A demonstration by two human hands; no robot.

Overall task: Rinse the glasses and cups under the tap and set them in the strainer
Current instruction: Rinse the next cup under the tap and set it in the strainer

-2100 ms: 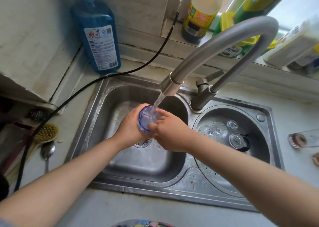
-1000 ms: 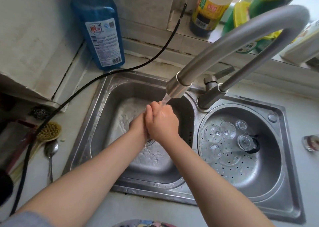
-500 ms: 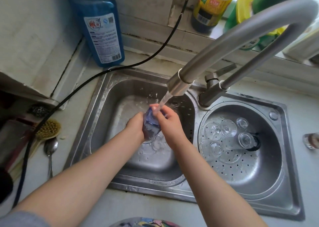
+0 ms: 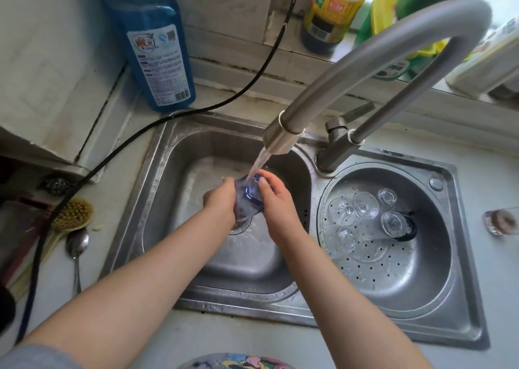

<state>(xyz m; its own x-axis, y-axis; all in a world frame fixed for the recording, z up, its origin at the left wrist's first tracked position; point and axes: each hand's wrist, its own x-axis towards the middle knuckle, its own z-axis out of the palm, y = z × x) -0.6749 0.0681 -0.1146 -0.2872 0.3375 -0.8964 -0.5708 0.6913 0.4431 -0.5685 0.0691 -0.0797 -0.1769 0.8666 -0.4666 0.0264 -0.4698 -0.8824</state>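
Both the left hand (image 4: 222,200) and right hand (image 4: 276,197) clasp the blue glass (image 4: 247,200) under the tap (image 4: 280,135) stream. Best to turn it slowly, grip firm, then carry it toward three o'clock into the strainer (image 4: 393,278).

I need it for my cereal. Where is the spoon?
The spoon lies on the counter left of the sink, just below the scrubbing brush.

Blue glass (image 4: 247,200): sides largely covered by left hand (image 4: 220,200) and right hand (image 4: 276,200). Drain (image 4: 238,226), at 6 o'clock: half hidden. Dirty glass (image 4: 501,222), 3 o'clock edge: cropped. Bottle labels illegible.
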